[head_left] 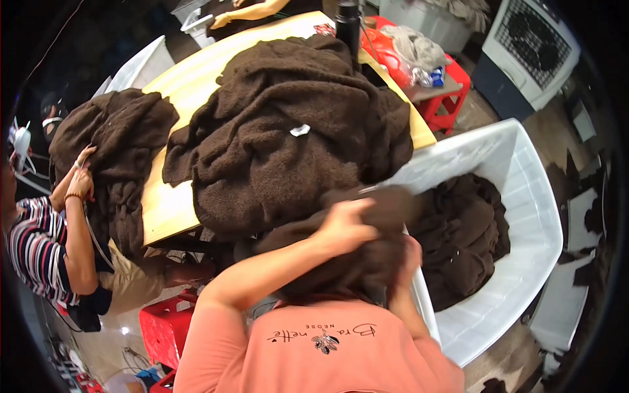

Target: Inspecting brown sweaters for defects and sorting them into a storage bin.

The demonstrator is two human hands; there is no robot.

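Note:
In front of my chest a dark brown fleece cloth [373, 259] is lifted and bunched, its upper part smeared by motion. My left hand [347, 226] is closed on its upper side, with the forearm crossing over. On the cloth's right side my right hand [407, 259] grips it beside the white bin; most of those fingers are hidden, and the hand is blurred. Just beyond lies a large heap of the same brown fleece [288, 131], with a small white tag [300, 131] on top.
The heap rests on a pale wooden table [164, 206]. At right stands a white plastic bin [534, 196] holding brown fleece. A person [49, 229] at left handles more fleece. Red stools [164, 331], a black cylinder [347, 29] and an air cooler [531, 52] stand around.

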